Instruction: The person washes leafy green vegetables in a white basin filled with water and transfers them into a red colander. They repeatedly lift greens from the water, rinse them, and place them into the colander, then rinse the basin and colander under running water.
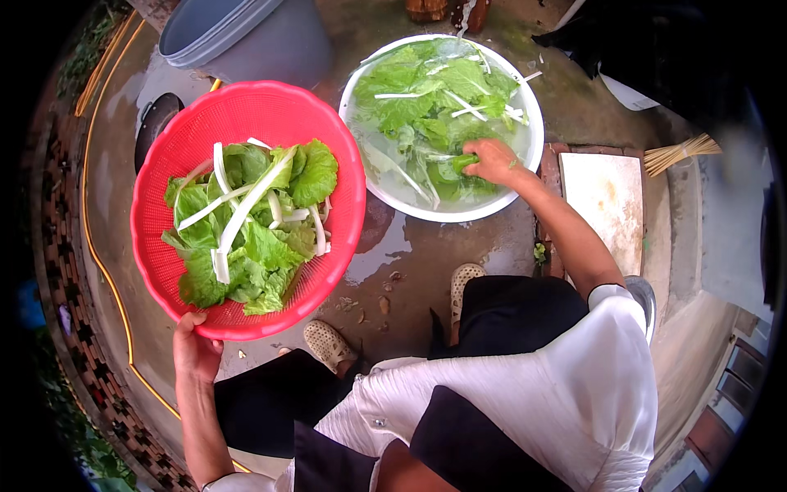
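Note:
My left hand grips the near rim of a red plastic colander, which is tilted. Leafy greens with thick white stalks lie heaped inside it. To the right, a white basin stands on the wet ground, full of cloudy water and more floating greens. My right hand reaches over the basin's near right side, its fingers closed around a green leaf at the water's surface. Part of that leaf is hidden by the hand and the water.
Water splashes down at the basin's far edge. A grey plastic bucket stands beyond the colander, with a dark pan beside it. A yellow hose runs along the left. Right of the basin are a pale slab and bundled sticks.

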A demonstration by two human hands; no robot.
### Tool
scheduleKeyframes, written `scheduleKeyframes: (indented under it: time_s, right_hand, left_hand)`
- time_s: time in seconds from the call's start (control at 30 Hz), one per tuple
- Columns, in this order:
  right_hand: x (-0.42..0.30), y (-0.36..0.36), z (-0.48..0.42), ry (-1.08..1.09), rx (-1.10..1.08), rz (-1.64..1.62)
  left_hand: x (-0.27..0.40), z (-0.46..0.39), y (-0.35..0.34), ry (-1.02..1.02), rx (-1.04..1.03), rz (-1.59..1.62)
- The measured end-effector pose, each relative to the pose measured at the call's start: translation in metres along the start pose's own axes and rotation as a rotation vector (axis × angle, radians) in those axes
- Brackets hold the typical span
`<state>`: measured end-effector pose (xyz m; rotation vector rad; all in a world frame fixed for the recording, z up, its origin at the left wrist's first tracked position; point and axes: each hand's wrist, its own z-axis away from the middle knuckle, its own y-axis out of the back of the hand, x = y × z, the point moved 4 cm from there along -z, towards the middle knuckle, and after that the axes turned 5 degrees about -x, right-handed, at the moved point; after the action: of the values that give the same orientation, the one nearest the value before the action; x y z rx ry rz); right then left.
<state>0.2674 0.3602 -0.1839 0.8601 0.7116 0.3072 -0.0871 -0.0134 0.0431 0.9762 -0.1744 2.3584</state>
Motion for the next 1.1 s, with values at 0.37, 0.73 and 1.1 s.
scheduleKeyframes:
  time_s: [0.37, 0.73, 1.1]
  right_hand:
    - [-0.085, -0.019, 0.019, 0.404, 0.168, 0.551]
    - [-0.062, -0.019, -0.039, 0.240, 0.140, -0.015]
    - [-0.032, 0.084, 0.012, 0.249, 0.364, -0.709]
  left_hand:
    - [-0.011, -0.001, 0.000, -0.032, 0.002, 0.065]
    - [-0.006, 0.001, 0.002, -0.026, -0.010, 0.056]
    - [-0.008, -0.001, 0.001, -0.034, -0.002, 0.070]
